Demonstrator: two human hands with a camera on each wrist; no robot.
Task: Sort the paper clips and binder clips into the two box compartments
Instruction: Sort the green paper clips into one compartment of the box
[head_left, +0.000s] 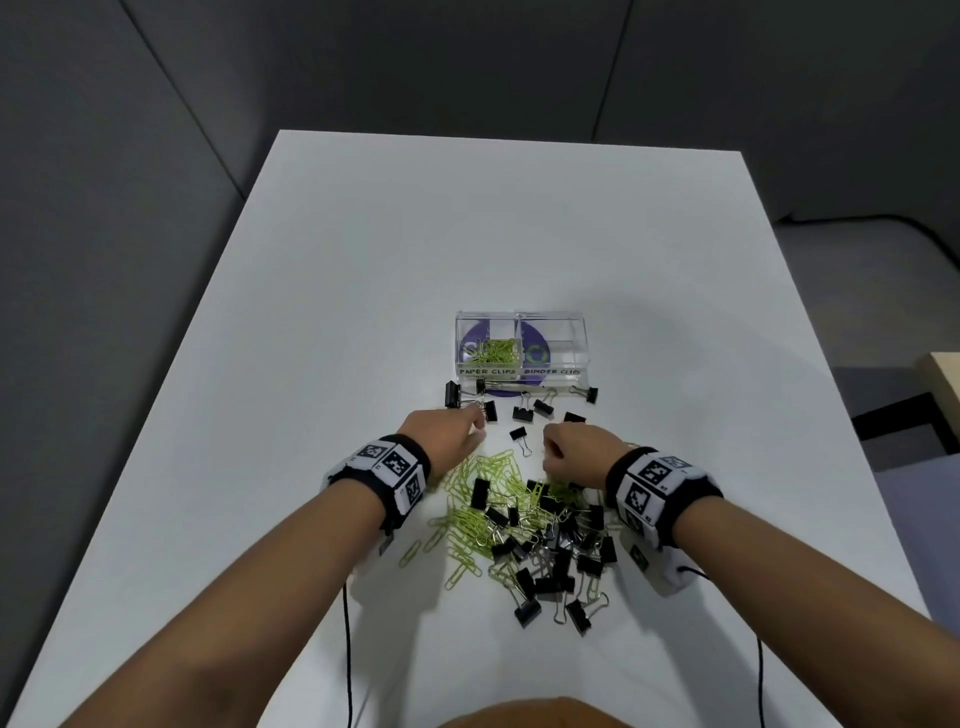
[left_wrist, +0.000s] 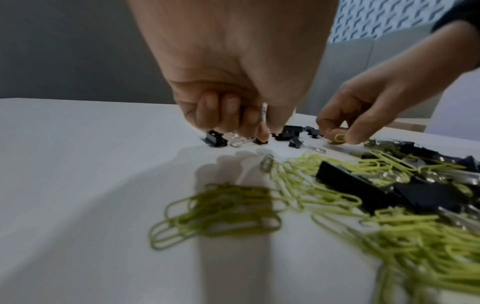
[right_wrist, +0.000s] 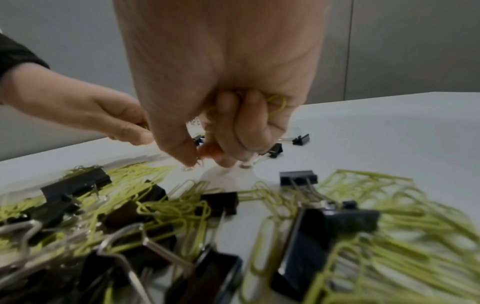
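A clear two-compartment box (head_left: 576, 358) stands mid-table. Its left compartment, labelled PAPER CLIPS, holds green paper clips (head_left: 493, 351); the right one, labelled BINDER CLIPS, looks empty. Loose black binder clips (head_left: 522, 413) lie in front of the box. A mixed pile of green paper clips (head_left: 467, 519) and black binder clips (head_left: 561, 561) lies nearer me. My left hand (head_left: 475, 423) reaches the front-left clips, its fingers curled and pinching a small binder clip (left_wrist: 259, 140) on the table. My right hand (head_left: 550, 452) hovers over the pile's far edge, holding green paper clips (right_wrist: 278, 105) in curled fingers.
The white table (head_left: 363, 260) stretches far behind and left of the box. Thin black cables (head_left: 347, 649) run from both wristbands toward me. A wooden surface (head_left: 943, 379) shows past the table's right edge. Grey walls surround the table.
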